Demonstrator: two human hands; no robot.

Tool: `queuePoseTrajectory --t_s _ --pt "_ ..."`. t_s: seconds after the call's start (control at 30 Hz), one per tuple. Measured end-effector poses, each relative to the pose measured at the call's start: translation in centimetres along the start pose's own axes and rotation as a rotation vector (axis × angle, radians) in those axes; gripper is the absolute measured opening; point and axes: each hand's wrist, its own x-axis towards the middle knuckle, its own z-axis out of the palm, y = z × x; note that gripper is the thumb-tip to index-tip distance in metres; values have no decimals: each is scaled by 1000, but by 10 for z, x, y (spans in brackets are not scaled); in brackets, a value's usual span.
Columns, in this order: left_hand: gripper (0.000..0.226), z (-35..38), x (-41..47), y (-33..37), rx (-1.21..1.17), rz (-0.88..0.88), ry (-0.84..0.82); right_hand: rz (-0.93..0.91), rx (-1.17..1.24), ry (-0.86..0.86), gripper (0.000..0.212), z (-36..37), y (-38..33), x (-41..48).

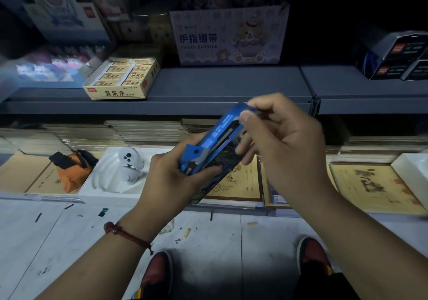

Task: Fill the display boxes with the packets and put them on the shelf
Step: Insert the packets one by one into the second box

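Because the blue packet (221, 133) looks like a flat card-backed blister pack with a utility-knife shape under the plastic, I judge it light, stiff along its length and rather slick on its printed face, with a card edge that would crease if bent hard. It lies slanted between the two hands, its upper end pinched by the right hand (284, 142), whose fingers (261, 101) curl over the top edge while the thumb presses the face just below them. The lower end sits in the left hand (171, 179), whose thumb is laid across a dark printed carton (215, 172) right under the packet. This may be the display box, though the dim light does not let me say so for sure, nor whether more packets are stacked beneath the front one. Both hands are closed on what they hold; no finger is spread. The bare card ends seem the better places to take hold, since the raised blister in the middle would likely slip and dent under a squeeze. Up beyond the right fingers runs the grey shelf (220, 84), with open space directly ahead of them, a yellow eraser box (120, 79) off past the left hand and a finger bandage box (229, 38) further back. A filled carton would probably be heavier and want support from below.
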Motion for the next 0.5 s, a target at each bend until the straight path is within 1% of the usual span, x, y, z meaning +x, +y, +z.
queuePoseTrajectory --t_s 0.07,0.13,0.17,0.2,0.3,0.37,0.43,0.5 --pt "69 0 -1 0 -9 -11 17 57 146 36 4 -2 -2 3" --pt "67 0 -1 -1 -18 -28 26 152 291 28 5 -3 -4 5" --pt "65 0 -1 -2 -19 -34 29 189 323 13 6 -2 -4 5" --pt "63 0 -1 -2 -21 -41 33 210 312 -8 8 -1 -3 4" --pt "61 2 1 0 -23 -44 28 224 144 -105 11 4 1 -1" --pt "59 3 3 2 -13 -41 27 224 108 -122 10 7 2 -2" --pt "58 4 5 3 -23 -51 23 237 130 -86 9 7 0 0" --pt "56 5 7 1 -25 -73 27 262 258 11 7 2 -4 6"
